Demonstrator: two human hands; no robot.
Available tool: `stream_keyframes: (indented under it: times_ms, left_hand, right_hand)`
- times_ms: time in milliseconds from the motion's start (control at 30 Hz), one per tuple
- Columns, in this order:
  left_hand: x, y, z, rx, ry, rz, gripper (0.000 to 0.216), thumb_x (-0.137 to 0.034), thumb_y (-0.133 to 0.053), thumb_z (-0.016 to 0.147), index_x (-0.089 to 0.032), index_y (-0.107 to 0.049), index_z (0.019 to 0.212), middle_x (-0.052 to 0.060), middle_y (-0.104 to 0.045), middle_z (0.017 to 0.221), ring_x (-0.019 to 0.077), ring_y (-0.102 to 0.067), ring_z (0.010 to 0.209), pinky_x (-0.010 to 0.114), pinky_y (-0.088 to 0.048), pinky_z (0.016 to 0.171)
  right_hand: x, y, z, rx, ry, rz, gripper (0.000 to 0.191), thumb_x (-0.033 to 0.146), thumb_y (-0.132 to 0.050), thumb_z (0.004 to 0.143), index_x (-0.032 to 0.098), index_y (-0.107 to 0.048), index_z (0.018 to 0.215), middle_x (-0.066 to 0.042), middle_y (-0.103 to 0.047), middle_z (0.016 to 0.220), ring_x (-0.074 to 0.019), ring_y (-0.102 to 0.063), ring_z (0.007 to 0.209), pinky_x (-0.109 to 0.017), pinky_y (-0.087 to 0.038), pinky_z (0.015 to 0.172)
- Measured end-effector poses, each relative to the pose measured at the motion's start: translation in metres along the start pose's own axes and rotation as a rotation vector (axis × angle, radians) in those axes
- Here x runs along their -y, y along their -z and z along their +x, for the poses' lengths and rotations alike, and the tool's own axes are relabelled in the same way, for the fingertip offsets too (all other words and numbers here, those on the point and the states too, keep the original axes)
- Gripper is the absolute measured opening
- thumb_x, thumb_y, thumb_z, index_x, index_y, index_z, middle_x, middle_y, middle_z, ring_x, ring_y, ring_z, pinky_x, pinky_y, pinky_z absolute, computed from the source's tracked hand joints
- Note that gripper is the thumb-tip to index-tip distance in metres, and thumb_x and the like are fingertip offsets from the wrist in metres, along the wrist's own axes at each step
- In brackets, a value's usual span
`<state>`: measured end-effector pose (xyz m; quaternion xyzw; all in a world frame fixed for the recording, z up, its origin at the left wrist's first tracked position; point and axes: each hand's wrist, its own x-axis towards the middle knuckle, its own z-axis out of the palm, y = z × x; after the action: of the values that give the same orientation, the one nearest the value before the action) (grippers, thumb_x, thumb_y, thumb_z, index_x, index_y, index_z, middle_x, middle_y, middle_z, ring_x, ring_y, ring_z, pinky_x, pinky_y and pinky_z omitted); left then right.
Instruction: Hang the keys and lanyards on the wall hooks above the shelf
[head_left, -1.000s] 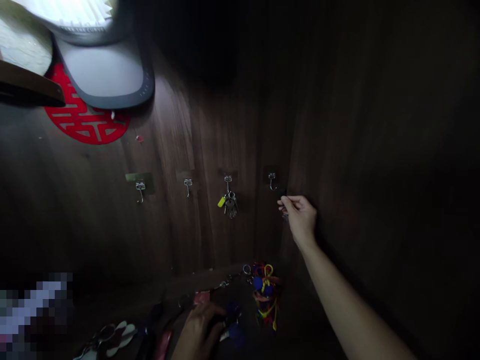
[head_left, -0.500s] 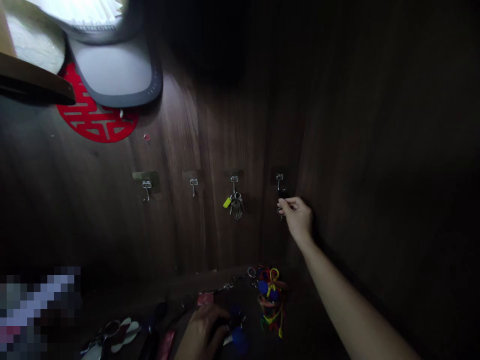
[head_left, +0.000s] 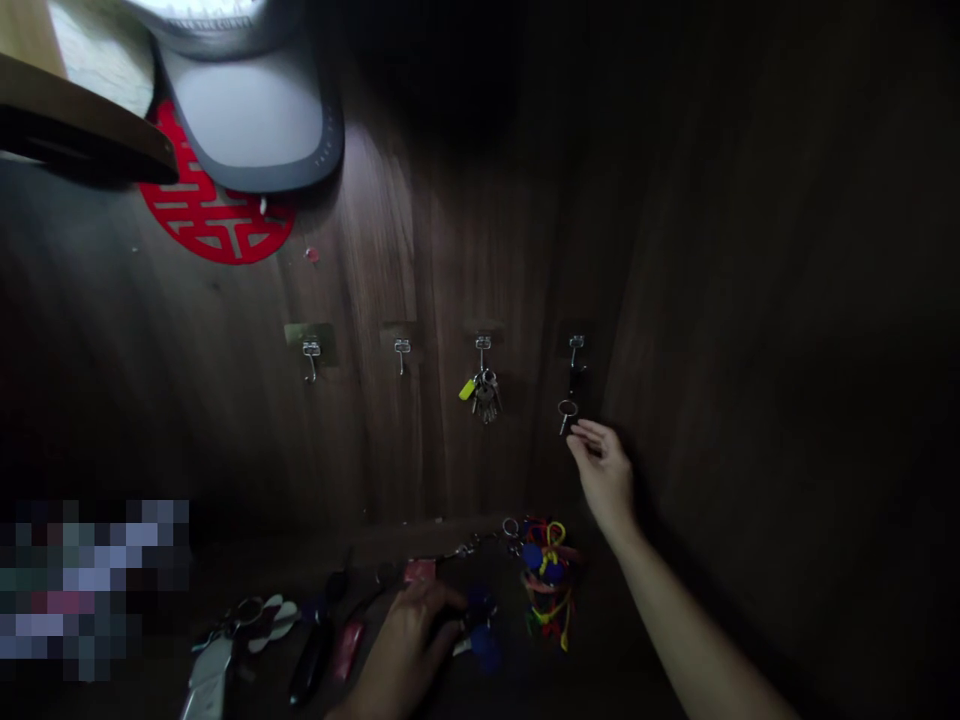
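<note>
Leftmost, on the shelf (head_left: 480,692): red fob (head_left: 347,650); left hand (head_left: 412,625), fingers curled beside blue keys (head_left: 486,648), whether gripping I cannot tell. Above: key bunch (head_left: 486,397), hooked. Lower: cords (head_left: 553,590). Rightmost: key ring (head_left: 568,409) below a hook (head_left: 576,345); right hand (head_left: 604,465) just beside, fingertips narrowly parted.

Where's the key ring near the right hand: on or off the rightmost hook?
Apparently on: the key ring hangs below the hook by a dark piece; join unclear.
</note>
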<state>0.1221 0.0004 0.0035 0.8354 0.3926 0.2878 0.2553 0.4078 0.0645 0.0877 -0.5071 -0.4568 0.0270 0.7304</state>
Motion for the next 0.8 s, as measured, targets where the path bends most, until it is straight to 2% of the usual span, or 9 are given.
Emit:
stream_keyframes:
  times_ms: [100, 200, 433, 633, 800]
  left_hand:
    - [0.001, 0.000, -0.001, -0.012, -0.014, -0.001, 0.017, -0.016, -0.054, 0.080, -0.024, -0.063, 0.092, 0.002, -0.067, 0.098, 0.0192, -0.059, 0.095, 0.031, -0.043, 0.088]
    - [0.002, 0.000, -0.001, -0.011, -0.030, -0.009, 0.016, -0.016, -0.053, 0.081, -0.024, -0.062, 0.092, 0.002, -0.067, 0.097, 0.0186, -0.059, 0.094, 0.030, -0.043, 0.087]
    - [0.001, 0.001, -0.002, -0.002, -0.049, 0.019, 0.016, -0.013, -0.051, 0.080, -0.022, -0.063, 0.086, 0.004, -0.065, 0.094, 0.0190, -0.057, 0.092, 0.031, -0.043, 0.085]
    - [0.002, 0.003, -0.003, 0.012, -0.075, 0.024, 0.016, -0.014, -0.050, 0.083, -0.022, -0.064, 0.087, 0.003, -0.065, 0.096, 0.0184, -0.057, 0.093, 0.031, -0.041, 0.088]
    - [0.000, 0.006, -0.005, 0.019, -0.093, 0.040, 0.016, -0.014, -0.051, 0.083, -0.022, -0.064, 0.088, 0.003, -0.065, 0.096, 0.0182, -0.056, 0.095, 0.030, -0.040, 0.089]
  right_hand:
    - [-0.001, 0.000, -0.024, 0.052, -0.049, -0.011, 0.037, 0.042, -0.059, 0.072, 0.018, -0.056, 0.100, -0.011, -0.065, 0.098, -0.0211, -0.061, 0.088, -0.037, -0.051, 0.073]
    - [-0.001, -0.004, -0.048, 0.163, -0.087, 0.000, 0.034, 0.040, -0.058, 0.072, 0.019, -0.057, 0.098, -0.010, -0.065, 0.094, -0.0210, -0.061, 0.086, -0.036, -0.051, 0.071]
    - [0.009, -0.012, -0.100, 0.533, -0.131, -0.103, 0.026, 0.029, -0.055, 0.074, 0.022, -0.061, 0.098, -0.004, -0.065, 0.092, -0.0176, -0.061, 0.084, -0.031, -0.049, 0.073]
    - [0.025, -0.009, -0.121, 0.850, -0.104, -0.233, 0.020, 0.020, -0.053, 0.074, 0.025, -0.064, 0.089, -0.001, -0.067, 0.090, -0.0178, -0.061, 0.081, -0.032, -0.047, 0.076]
    - [0.028, -0.003, -0.125, 0.897, -0.042, -0.348, 0.019, 0.019, -0.050, 0.075, 0.026, -0.065, 0.085, -0.001, -0.067, 0.087, -0.0194, -0.061, 0.082, -0.033, -0.046, 0.077]
